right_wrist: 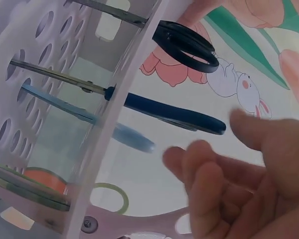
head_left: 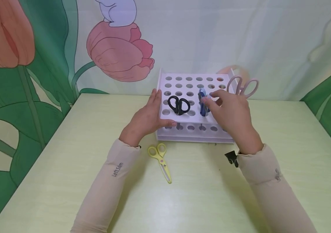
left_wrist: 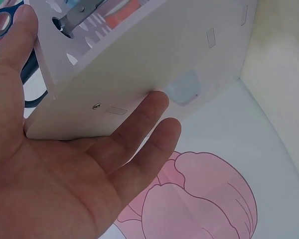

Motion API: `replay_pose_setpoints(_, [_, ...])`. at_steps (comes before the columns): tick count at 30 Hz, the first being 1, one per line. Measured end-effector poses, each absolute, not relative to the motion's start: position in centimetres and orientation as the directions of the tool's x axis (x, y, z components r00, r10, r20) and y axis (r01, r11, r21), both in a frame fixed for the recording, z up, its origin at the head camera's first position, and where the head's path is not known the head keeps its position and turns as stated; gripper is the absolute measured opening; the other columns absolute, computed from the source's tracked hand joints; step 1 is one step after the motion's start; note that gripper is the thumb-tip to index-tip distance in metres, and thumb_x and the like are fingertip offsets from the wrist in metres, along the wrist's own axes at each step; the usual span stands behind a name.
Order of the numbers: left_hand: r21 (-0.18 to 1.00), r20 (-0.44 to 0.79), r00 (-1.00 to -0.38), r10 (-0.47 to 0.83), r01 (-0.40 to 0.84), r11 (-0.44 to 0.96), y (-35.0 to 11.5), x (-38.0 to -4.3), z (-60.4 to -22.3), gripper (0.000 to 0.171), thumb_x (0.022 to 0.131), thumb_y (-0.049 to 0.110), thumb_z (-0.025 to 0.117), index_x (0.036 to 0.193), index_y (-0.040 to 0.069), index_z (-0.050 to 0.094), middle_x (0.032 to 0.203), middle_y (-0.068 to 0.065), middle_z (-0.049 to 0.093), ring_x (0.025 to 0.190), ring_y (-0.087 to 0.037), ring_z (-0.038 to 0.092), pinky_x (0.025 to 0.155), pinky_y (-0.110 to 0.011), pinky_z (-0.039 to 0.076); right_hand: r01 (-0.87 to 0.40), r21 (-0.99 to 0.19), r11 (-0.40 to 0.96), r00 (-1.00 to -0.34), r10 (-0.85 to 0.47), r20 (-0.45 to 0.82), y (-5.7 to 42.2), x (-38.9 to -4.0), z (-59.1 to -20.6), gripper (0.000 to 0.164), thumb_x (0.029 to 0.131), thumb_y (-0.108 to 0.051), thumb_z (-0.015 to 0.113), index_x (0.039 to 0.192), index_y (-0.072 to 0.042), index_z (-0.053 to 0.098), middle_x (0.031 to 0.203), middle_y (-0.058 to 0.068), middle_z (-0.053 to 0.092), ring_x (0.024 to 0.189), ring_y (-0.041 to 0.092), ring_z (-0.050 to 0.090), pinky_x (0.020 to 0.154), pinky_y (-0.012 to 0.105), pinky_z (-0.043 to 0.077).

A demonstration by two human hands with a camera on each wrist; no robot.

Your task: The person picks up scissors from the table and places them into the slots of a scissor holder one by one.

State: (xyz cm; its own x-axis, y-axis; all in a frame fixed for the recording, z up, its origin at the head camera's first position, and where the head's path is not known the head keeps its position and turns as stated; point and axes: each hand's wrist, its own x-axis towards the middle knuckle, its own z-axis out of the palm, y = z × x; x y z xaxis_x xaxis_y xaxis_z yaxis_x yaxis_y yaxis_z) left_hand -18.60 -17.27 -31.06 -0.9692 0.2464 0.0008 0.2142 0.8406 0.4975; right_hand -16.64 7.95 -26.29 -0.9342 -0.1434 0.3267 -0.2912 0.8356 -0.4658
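Note:
My left hand (head_left: 146,119) rests against the left side of a white rack (head_left: 196,139) with rows of round holes, fingers extended along the side panel and thumb at its front edge. Near it, black-handled scissors (head_left: 180,108) stand upright in a hole. My right hand (head_left: 231,110) is over the rack beside dark blue scissors (head_left: 202,109), which stand blades down. In the right wrist view its loosely bent fingers are apart from the dark blue handle (right_wrist: 174,114). A light blue handle (right_wrist: 132,138) stands close behind.
Pink-handled scissors (head_left: 242,89) stand at the rack's right side. A green handle loop (right_wrist: 126,200) shows in the right wrist view. Yellow scissors (head_left: 162,161) lie on the table (head_left: 194,194) in front of the rack. A printed curtain (head_left: 188,38) hangs behind.

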Motion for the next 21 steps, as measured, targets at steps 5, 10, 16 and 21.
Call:
replay_pose_setpoints(5, [0.500,0.001,-0.972,0.237,0.205,0.841,-17.5,-18.5,-31.2,0.124,0.082,0.052,0.082,0.162,0.006,-0.001,0.168,-0.013,-0.006,0.139,-0.035,0.043,0.104,-0.046,0.043,-0.395,-0.392,0.831,-0.896,-0.253,0.365,8.1,-17.0,-26.7,0.022,0.101,-0.017,0.063,0.114,-0.004,0.073,0.095,0.014,0.073,0.083,0.036,0.059,0.074,0.049,0.044])
replay_pose_setpoints(10, [0.505,-0.004,-0.972,0.235,0.201,0.839,-17.6,-18.5,-31.3,0.125,0.081,0.052,0.082,0.162,0.007,-0.001,0.168,-0.012,-0.007,0.141,-0.034,0.041,0.104,-0.045,0.043,-0.441,-0.365,0.820,-0.867,-0.284,0.408,8.2,-17.4,-27.0,0.020,0.100,-0.008,0.061,0.115,-0.003,0.073,0.103,0.016,0.074,0.088,0.039,0.063,0.078,0.053,0.047])
replay_pose_setpoints(16, [0.508,-0.002,-0.970,0.244,0.209,0.836,-17.4,-18.4,-31.1,0.125,0.081,0.052,0.082,0.162,0.007,-0.001,0.168,-0.013,-0.006,0.140,-0.034,0.042,0.102,-0.044,0.045,-0.385,-0.387,0.838,-0.895,-0.237,0.377,8.4,-16.8,-26.7,0.027,0.100,-0.012,0.062,0.124,-0.004,0.070,0.106,0.017,0.073,0.091,0.041,0.061,0.082,0.054,0.043])
replay_pose_setpoints(21, [0.498,-0.006,-0.968,0.251,0.215,0.840,-17.2,-18.5,-31.0,0.125,0.081,0.052,0.082,0.162,0.006,0.000,0.168,-0.013,-0.006,0.139,-0.034,0.043,0.100,-0.043,0.046,-0.364,-0.407,0.838,-0.898,-0.201,0.391,8.8,-15.8,-26.4,0.030,0.100,-0.013,0.063,0.129,-0.006,0.069,0.104,0.017,0.074,0.090,0.039,0.061,0.080,0.053,0.041])
